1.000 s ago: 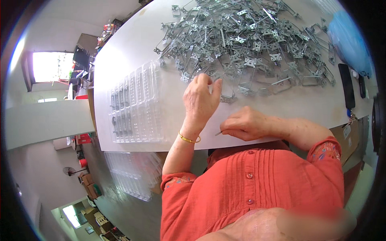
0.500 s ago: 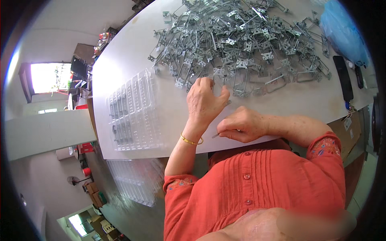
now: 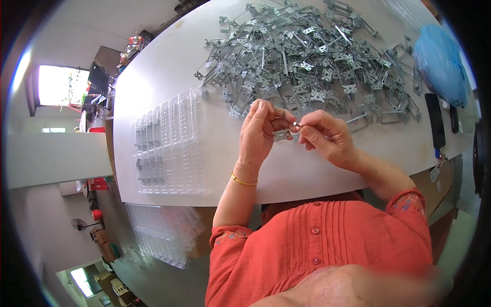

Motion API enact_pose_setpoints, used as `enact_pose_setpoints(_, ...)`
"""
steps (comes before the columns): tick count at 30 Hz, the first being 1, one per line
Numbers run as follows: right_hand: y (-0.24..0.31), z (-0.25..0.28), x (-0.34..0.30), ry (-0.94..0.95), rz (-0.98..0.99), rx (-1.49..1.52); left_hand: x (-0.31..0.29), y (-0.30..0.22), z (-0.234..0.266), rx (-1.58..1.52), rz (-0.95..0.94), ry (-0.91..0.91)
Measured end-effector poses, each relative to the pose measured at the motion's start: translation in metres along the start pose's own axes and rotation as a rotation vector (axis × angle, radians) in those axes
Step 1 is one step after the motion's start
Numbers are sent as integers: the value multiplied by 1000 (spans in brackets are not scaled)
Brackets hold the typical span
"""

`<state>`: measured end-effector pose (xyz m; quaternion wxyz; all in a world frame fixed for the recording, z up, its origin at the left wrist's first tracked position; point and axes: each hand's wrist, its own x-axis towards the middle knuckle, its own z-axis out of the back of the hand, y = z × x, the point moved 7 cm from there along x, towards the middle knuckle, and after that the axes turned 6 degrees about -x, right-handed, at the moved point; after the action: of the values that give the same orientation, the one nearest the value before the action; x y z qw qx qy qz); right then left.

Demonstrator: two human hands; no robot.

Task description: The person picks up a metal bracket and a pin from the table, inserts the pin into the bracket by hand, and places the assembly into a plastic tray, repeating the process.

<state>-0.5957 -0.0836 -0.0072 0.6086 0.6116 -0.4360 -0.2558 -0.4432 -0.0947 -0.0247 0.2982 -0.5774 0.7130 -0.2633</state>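
My left hand [image 3: 257, 137] is closed on a small silvery metal bracket [image 3: 283, 135], whose holed plate shows below the fingertips. Facing it, my right hand [image 3: 331, 139] pinches a small metal piece [image 3: 296, 124]. Only its bright end shows between the fingertips, so I cannot tell its full shape. The two hands nearly meet above the near part of the white table [image 3: 225, 174]. Just beyond them lies a large tangled heap of metal brackets [image 3: 307, 66] with thin rods and holed plates.
On the left of the table lies a clear plastic tray [image 3: 179, 153] with several metal parts in its left slots. More clear trays [image 3: 163, 230] are stacked below the table edge. At right are a blue plastic bag [image 3: 440, 64], a long black object [image 3: 436, 120] and keys [image 3: 439, 159].
My left hand has drawn back slightly from the heap with a bracket in its fingers. My right hand has risen from the table edge to meet it. The view has shifted a little.
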Motion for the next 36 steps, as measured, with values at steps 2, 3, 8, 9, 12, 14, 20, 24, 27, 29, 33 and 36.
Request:
enact_pose_setpoints(2,8,12,6,-88,65,-197,4,2,4,-14,-45,8)
enact_pose_setpoints(3,13,13,11,-82,60,-202,3,1,5,-19,-78,16)
enact_pose_setpoints(8,63,15,46,-93,189,-577,-2,-3,21,86,-59,-37)
enact_pose_setpoints(9,69,11,52,-85,259,-656,-2,-4,21,103,-79,-30)
enact_pose_setpoints(12,68,5,67,-112,307,-725,-4,-5,22,158,-88,-107)
enact_pose_setpoints(14,59,-1,74,-107,297,-736,-4,-7,21,130,-96,-151)
enact_pose_setpoints(20,50,-17,86,-52,270,-889,-7,-7,35,158,-92,-199)
enact_pose_setpoints(24,48,-14,86,-21,239,-911,-5,-8,29,235,-111,-205)
enact_pose_setpoints(27,47,-13,86,-11,246,-904,-7,-8,29,326,-101,-205)
enact_pose_setpoints(29,45,-12,84,13,227,-921,-7,-8,30,336,-108,-187)
enact_pose_setpoints(33,44,-11,83,33,225,-930,-7,-11,30,384,-159,-184)
enact_pose_setpoints(36,47,-10,82,37,227,-944,-7,-13,28,441,-188,-129)
